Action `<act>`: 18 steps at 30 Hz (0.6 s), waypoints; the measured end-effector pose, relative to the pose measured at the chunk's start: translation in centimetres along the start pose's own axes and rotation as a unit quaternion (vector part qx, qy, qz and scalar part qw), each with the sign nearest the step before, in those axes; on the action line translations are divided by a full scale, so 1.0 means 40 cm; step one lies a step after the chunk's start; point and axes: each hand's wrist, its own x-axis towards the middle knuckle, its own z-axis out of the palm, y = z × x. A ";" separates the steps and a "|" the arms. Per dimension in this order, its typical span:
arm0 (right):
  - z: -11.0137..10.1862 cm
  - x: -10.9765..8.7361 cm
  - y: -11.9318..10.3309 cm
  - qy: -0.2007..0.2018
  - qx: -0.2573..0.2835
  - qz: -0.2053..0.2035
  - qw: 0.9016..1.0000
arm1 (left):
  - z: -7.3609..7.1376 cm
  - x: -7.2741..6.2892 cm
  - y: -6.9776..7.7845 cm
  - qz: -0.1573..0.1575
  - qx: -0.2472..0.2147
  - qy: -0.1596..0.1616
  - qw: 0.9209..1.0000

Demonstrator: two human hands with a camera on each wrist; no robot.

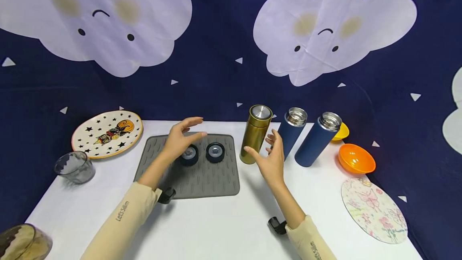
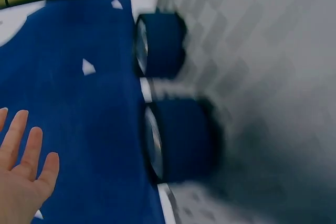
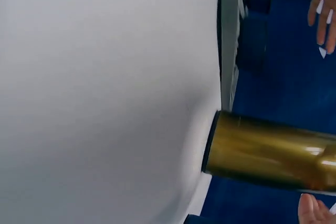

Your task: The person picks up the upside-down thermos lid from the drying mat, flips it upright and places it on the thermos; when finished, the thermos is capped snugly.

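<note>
On the white table stands a gold thermos (image 1: pixel 254 137) with a steel-topped lid on. My right hand (image 1: pixel 270 161) is beside it with fingers spread, the thumb overlapping its lower side in the head view; the right wrist view shows fingertips (image 3: pixel 308 211) at the bottle's edge. Two dark blue bottles, a nearer-left one (image 1: pixel 290 131) and a right one (image 1: pixel 317 139), stand lidless, steel mouths showing. My left hand (image 1: pixel 178 137) hovers over the grey mat (image 1: pixel 205 179) with thumb and fingers apart, holding nothing. Under it are two round dark lids, the left (image 1: pixel 189 155) partly covered and the right (image 1: pixel 215 153).
A star-patterned plate (image 1: pixel 94 131) leans at the back left near a clear glass (image 1: pixel 75 167). Another glass (image 1: pixel 30 244) is at the front left corner. To the right are a yellow bowl (image 1: pixel 342 132), an orange bowl (image 1: pixel 356 159) and a floral round board (image 1: pixel 375 212).
</note>
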 end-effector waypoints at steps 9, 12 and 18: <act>-0.004 -0.084 -0.005 -0.039 -0.016 0.066 0.997 | -0.079 -0.077 -0.086 -0.072 0.111 -0.053 0.990; 0.013 -0.101 -0.017 -0.093 -0.012 0.079 0.992 | -0.082 -0.085 -0.110 -0.094 0.147 -0.085 0.981; 0.067 -0.115 -0.052 -0.193 -0.004 0.083 0.978 | -0.063 -0.084 -0.148 -0.104 0.187 -0.117 0.970</act>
